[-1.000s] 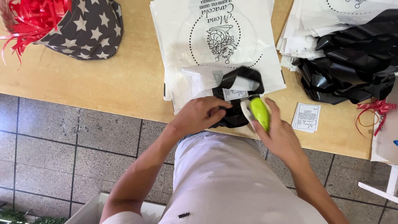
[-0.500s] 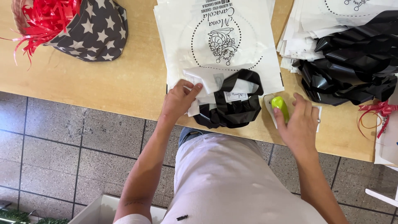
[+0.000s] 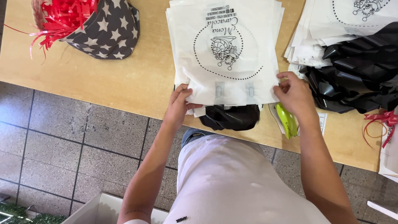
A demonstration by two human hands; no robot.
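A stack of white printed paper bags (image 3: 226,49) lies on the wooden table (image 3: 124,83) in front of me. My left hand (image 3: 179,103) pinches the lower left corner of the top bag. At the lower right corner, my right hand (image 3: 293,93) grips the same bag's edge. A black plastic wrapped item (image 3: 232,117) pokes out from under the near edge of the bags. A lime-green stapler (image 3: 287,120) rests on the table just below my right hand, not held.
A star-patterned grey fabric basket (image 3: 105,29) with red ribbon shreds (image 3: 62,16) sits at the far left. Black plastic sheets (image 3: 360,70) and more white bags (image 3: 327,29) pile at the right. A red ribbon (image 3: 383,120) lies at the right edge. Tiled floor lies below.
My right hand set the green stapler down on the table and moved to the bag's right corner. My left hand moved to the left corner, and the white bag now covers most of the black item.
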